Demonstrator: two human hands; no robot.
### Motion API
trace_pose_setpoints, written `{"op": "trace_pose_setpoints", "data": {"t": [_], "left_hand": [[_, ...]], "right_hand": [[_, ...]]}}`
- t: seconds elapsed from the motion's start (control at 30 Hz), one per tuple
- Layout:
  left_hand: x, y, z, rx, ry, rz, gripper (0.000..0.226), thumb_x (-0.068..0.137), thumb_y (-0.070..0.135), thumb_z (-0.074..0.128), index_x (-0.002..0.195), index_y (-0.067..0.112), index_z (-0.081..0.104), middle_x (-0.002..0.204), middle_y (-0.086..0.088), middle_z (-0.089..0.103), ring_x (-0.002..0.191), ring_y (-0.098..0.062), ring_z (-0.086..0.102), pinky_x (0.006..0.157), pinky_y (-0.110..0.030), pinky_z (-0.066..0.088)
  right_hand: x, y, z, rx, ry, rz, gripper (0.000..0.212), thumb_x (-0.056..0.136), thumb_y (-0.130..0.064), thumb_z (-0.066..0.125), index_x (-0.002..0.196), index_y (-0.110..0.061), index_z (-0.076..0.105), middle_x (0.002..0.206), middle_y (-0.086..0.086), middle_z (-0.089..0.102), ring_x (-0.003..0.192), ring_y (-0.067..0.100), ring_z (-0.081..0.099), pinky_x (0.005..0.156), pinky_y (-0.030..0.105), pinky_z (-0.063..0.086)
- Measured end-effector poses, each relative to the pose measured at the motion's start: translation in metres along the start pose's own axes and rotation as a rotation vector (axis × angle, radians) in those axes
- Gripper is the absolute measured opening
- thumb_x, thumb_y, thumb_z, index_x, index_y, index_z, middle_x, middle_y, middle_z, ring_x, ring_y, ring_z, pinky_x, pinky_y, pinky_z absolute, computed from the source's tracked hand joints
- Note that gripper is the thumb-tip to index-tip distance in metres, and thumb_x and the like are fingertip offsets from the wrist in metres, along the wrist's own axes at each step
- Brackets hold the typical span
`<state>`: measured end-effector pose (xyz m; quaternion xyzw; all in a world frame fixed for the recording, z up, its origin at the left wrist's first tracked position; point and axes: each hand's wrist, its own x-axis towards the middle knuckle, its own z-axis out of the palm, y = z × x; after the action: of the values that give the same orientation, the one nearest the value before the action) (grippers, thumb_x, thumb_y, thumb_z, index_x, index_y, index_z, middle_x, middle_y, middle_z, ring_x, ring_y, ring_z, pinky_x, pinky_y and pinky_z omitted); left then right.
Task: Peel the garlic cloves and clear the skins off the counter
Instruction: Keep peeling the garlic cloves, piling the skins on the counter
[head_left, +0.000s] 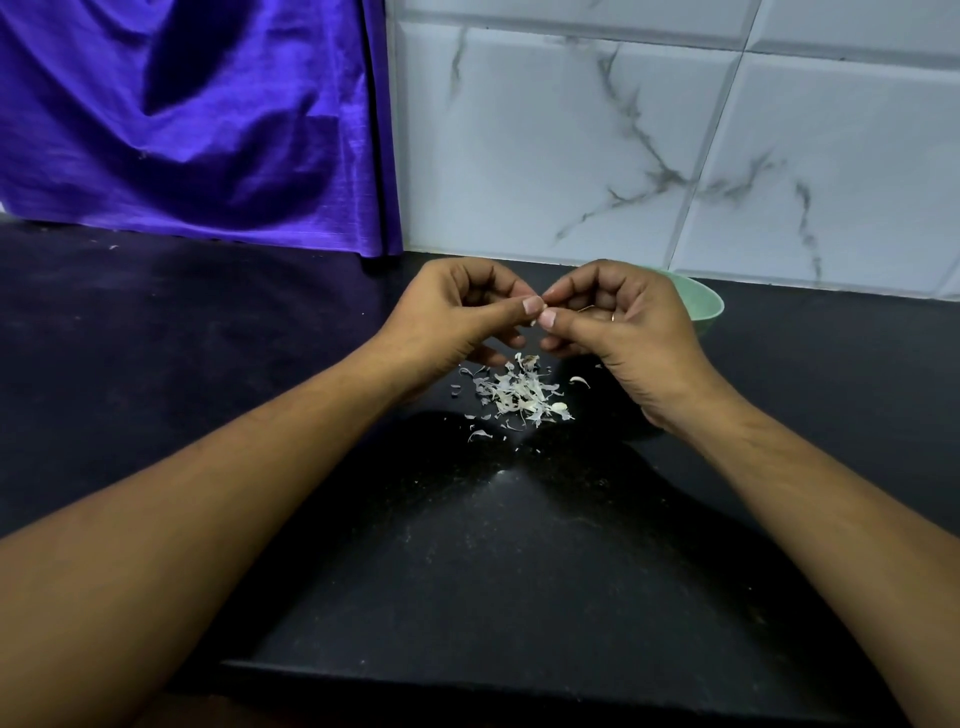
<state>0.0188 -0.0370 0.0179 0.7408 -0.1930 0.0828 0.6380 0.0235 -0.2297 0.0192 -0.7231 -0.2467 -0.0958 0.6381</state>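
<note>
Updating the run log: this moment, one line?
peeling; left hand, right hand pinch small garlic clove; pale skins on black counter; green bowl behind

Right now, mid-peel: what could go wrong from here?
1. The garlic clove, mostly hidden, is pinched only by the fingertips of the left hand and right hand, above the skins, not the green bowl; a slip likely drops it into them.
2. Some stray flakes lie apart from the heap on the dark counter; a sweep could miss them.
3. The bowl sits close behind the right hand; it might get knocked.
</note>
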Motion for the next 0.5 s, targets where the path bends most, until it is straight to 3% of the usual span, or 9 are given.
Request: {"op": "trace_pose_setpoints", "data": {"t": [0.2,0.3,0.4,0.5], "left_hand": [[0.0009,-0.0001,0.0018,0.052,0.001,0.018,0.008,0.095,0.011,0.073,0.096,0.004,0.069,0.078,-0.002,0.073,0.071,-0.017,0.07,0.054,-0.028,0.059],[0.0024,-0.0017,0.0015,0.076,-0.004,0.025,0.006,0.096,0.012,0.071,0.094,0.007,0.069,0.08,-0.004,0.072,0.072,-0.019,0.07,0.056,-0.032,0.061],[0.0028,-0.0024,0.0019,0.088,-0.016,0.023,0.007,0.099,0.013,0.068,0.095,0.008,0.068,0.084,-0.005,0.071,0.074,-0.021,0.071,0.064,-0.044,0.062],[0.0018,-0.0011,0.0033,0.092,-0.055,0.006,0.009,0.102,0.016,0.063,0.099,0.007,0.065,0.085,-0.005,0.07,0.075,-0.017,0.07,0.066,-0.044,0.062]], "right_hand": [[-0.0008,0.0027,0.0011,0.042,-0.013,0.053,0.014,0.089,0.001,0.075,0.1,-0.003,0.068,0.079,0.008,0.073,0.065,0.02,0.071,0.067,0.038,0.063],[-0.002,0.0017,0.0026,0.077,-0.017,0.08,0.011,0.089,0.001,0.074,0.099,-0.001,0.069,0.087,0.02,0.07,0.066,0.019,0.07,0.063,0.032,0.063],[-0.002,0.0007,0.003,0.092,-0.008,0.086,0.008,0.089,0.001,0.074,0.094,-0.003,0.069,0.084,0.02,0.068,0.065,0.019,0.07,0.063,0.032,0.062],[-0.0017,0.0009,0.0027,0.099,0.006,0.077,0.008,0.09,0.001,0.072,0.096,-0.002,0.068,0.081,0.018,0.069,0.067,0.02,0.07,0.064,0.035,0.063]]}}
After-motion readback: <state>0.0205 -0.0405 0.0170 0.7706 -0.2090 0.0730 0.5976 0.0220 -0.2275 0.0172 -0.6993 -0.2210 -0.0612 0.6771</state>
